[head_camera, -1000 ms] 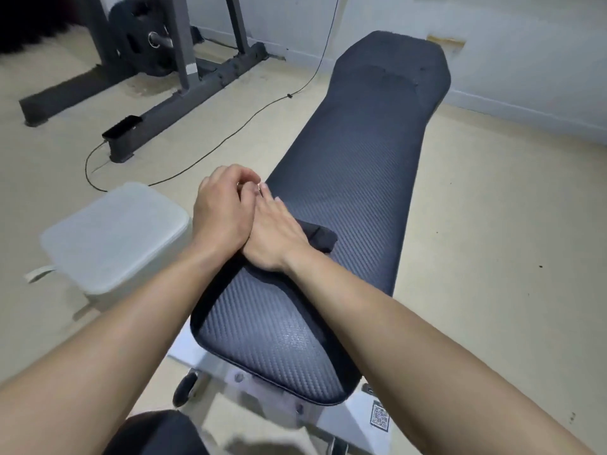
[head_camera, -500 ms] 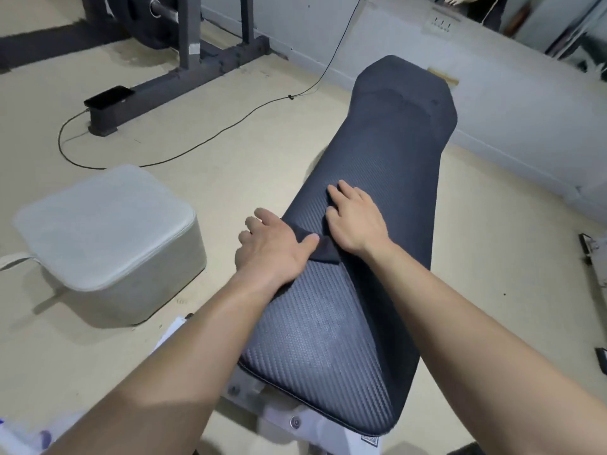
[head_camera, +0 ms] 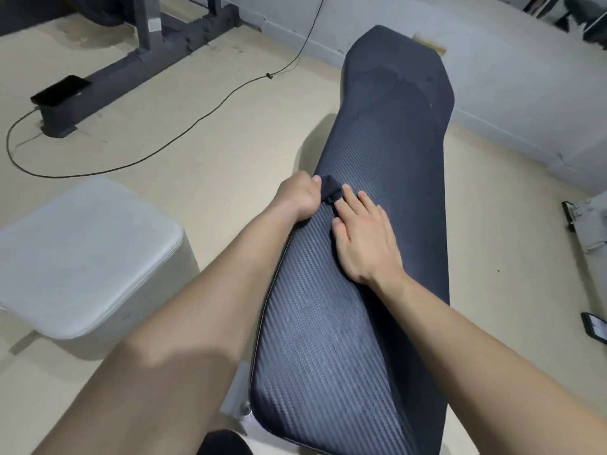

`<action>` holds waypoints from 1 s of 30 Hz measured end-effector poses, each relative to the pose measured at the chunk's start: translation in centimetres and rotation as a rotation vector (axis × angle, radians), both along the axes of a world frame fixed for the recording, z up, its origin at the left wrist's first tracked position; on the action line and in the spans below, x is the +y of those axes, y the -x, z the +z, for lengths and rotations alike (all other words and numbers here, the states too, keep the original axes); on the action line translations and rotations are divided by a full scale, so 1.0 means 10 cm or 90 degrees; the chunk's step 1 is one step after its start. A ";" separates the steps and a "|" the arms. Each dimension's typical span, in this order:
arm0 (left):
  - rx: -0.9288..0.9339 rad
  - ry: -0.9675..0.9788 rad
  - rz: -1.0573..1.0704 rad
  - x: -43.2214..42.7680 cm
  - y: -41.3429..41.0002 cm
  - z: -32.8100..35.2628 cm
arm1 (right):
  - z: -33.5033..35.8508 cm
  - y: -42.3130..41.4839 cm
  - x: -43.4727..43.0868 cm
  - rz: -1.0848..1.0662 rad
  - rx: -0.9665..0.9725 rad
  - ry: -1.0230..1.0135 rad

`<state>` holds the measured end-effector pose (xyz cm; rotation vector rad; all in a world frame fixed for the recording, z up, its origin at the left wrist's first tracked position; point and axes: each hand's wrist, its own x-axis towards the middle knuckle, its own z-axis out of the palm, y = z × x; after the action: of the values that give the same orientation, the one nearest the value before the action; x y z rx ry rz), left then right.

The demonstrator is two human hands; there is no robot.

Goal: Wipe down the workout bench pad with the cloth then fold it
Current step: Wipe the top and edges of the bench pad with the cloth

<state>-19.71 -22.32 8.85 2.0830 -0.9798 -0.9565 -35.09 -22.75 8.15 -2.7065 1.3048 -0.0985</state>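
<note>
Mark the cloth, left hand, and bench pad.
cloth point(head_camera: 331, 191), head view, bunched dark fabric between the hands.
left hand point(head_camera: 297, 195), head view, back of the hand, closed on the cloth.
bench pad point(head_camera: 328, 349), head view, bare textured top near the camera.

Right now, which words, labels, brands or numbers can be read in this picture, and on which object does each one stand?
No text can be read.
Bench pad: woven texture only, no label.
Grey padded box: blank.
Phone at the right edge: lit screen, too small and blurred to read.
Flat black device on the rack foot: dark, no marking.
</note>
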 end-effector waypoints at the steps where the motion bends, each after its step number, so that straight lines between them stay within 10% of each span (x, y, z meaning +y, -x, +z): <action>1: 0.001 0.006 0.009 -0.14 -0.03 0.01 | 0.00 0.00 0.00 -0.003 0.000 -0.003; 12: 0.096 0.030 -0.025 -0.71 -0.27 -0.05 | -0.01 -0.01 -0.03 -0.006 0.004 -0.002; 30: 0.067 -0.002 0.050 2.05 0.52 -0.27 | -0.03 -0.01 0.01 -0.001 0.023 0.023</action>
<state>-24.91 -1.80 6.18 2.0357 -0.8362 -1.0167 -34.98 -22.69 7.83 -2.7493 1.3271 -0.0745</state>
